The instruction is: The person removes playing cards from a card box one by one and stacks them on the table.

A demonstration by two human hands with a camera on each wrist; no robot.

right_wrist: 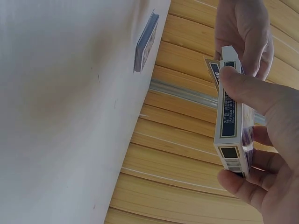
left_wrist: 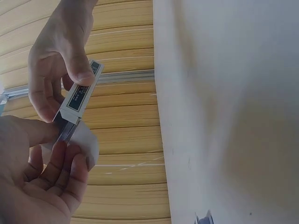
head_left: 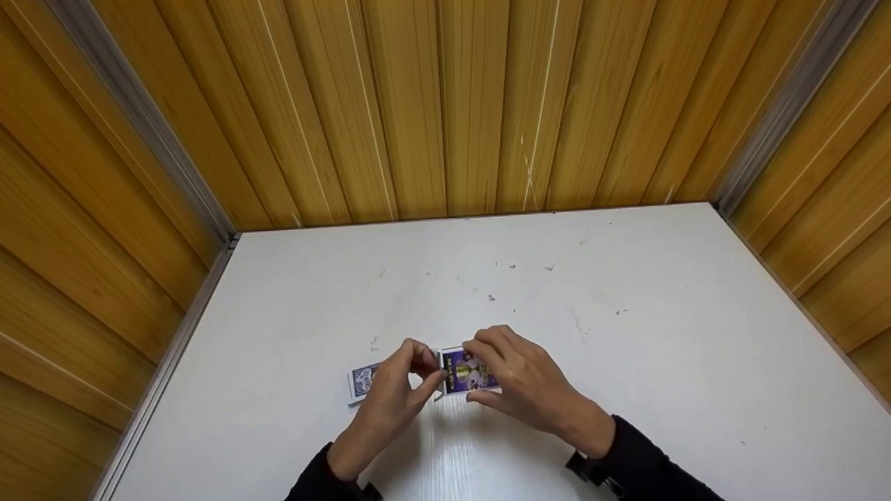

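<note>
A small playing-card box point(head_left: 468, 370), purple on its face with white edges, is held above the white table. My right hand point(head_left: 522, 376) grips it, thumb along one narrow side and fingers round the other, as the right wrist view shows. At the box's left end, which has its flap point(right_wrist: 229, 52) out, my left hand point(head_left: 400, 383) has thumb and curled fingers pinching the edge. The left wrist view shows a white flap point(left_wrist: 86, 142) beside those fingers. What lies inside the box is mostly hidden. A deck of cards point(head_left: 363, 381) with a blue-patterned back lies left, partly behind my left hand.
The white tabletop point(head_left: 313, 299) has scattered dark scuffs. Yellow wood-look panels point(head_left: 473, 104) close it in at the back and both sides, with grey metal posts point(head_left: 167, 153) at the corners.
</note>
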